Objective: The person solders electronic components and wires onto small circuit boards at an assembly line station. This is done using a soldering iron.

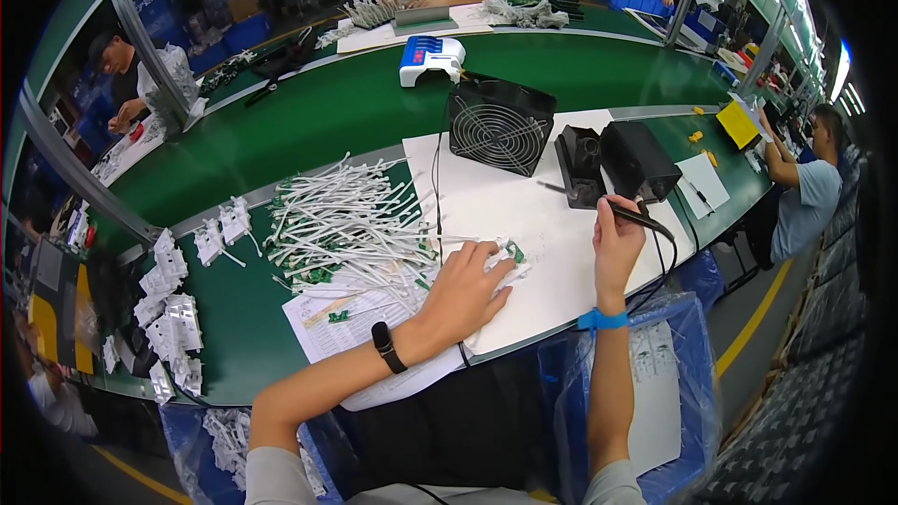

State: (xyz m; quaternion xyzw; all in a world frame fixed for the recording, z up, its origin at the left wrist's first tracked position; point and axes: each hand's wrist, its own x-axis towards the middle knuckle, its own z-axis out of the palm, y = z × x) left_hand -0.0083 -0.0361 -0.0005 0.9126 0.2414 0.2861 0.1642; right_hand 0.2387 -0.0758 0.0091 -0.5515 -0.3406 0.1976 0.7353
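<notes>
My left hand rests on the white work board with its fingers bent over a small white plastic part with a green circuit board. The fingertips hold this part down, and the palm hides some of it. A soldering iron with a black cable is gripped in my right hand. The iron's thin tip points left, beside the black iron stand. Left of my left hand lies a pile of white cables with small green boards, partly on a printed sheet.
A black fan with a round grille stands behind the work board. Beside the stand is a black box. White plastic parts cluster at the left. Beyond, a white-and-blue device sits on the green belt. Other people work around.
</notes>
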